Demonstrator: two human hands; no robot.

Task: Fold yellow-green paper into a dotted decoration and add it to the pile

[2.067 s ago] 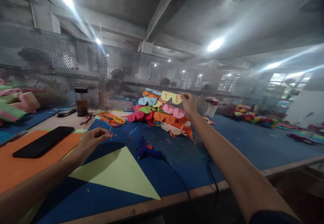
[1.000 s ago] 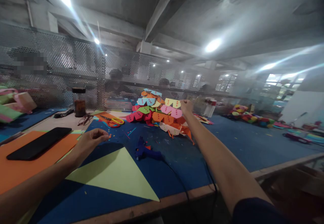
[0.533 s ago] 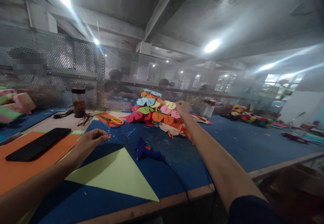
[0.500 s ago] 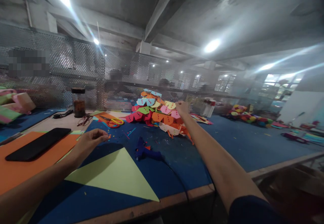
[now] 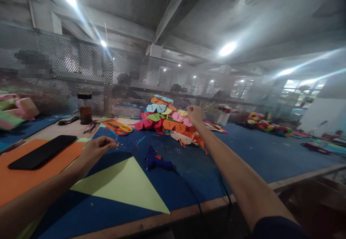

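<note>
Head view: right hand (image 5: 195, 115) has shifted left by paper pile (image 5: 174, 125).

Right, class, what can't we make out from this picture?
All head view:
Right hand: fingertips too small and blurred to show a grip.
Left hand: too small to tell whether it pinches anything.
Paper pile: its back, hidden by front pieces.
Orange sheet: cut off by the left edge.
People: blurred behind the mesh screen.

Dark-lidded jar (image 5: 85, 108) beside mesh partition (image 5: 65, 73)
</note>
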